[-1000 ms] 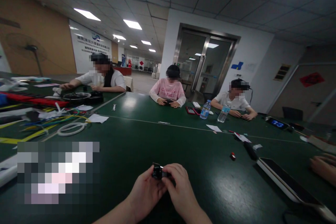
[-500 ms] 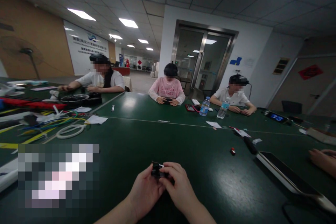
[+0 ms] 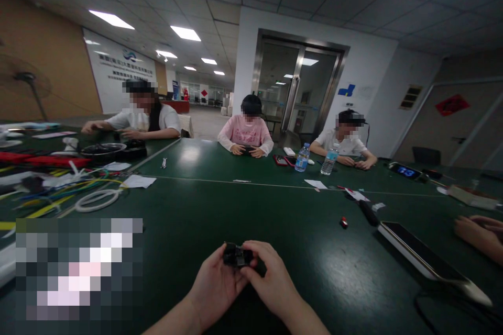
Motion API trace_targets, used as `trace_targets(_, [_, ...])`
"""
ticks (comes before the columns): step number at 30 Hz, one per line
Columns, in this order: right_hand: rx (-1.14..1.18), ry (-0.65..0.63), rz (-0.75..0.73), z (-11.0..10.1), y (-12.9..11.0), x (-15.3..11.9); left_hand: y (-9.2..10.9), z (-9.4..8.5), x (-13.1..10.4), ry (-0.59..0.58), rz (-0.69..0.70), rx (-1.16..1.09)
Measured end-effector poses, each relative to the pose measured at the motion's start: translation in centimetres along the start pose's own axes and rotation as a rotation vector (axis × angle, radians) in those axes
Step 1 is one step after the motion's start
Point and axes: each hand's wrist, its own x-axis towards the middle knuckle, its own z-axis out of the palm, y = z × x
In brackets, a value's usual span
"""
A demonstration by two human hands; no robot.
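Note:
Both of my hands come together above the green table (image 3: 184, 230) around a small black object (image 3: 238, 255). It looks like a little plastic or electronic part, too small and dark to name. My left hand (image 3: 218, 282) cradles it from the left and below, thumb along its side. My right hand (image 3: 269, 277) pinches its right end between thumb and fingers. Some of the object's underside is hidden by my fingers.
On the right lie a small red item (image 3: 343, 222) and a long flat device with a black top (image 3: 428, 251). Two water bottles (image 3: 302, 158) stand farther back. Cables and a white coil (image 3: 98, 200) spread at left. Several people sit around the table.
My right fingers have shifted to the object's right end, so more of its black body shows. The view has turned slightly to the right.

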Motion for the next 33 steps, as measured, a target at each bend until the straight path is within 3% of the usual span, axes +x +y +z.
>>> trace_targets(10, [-0.053,-0.026,0.005,-0.51,-0.65,0.03,-0.04,0.19,0.04,0.092,0.009,0.045])
trace_targets(33, [-0.073,-0.039,-0.038,-0.56,-0.76,0.08,0.1,-0.19,-0.04,0.03,-0.011,0.014])
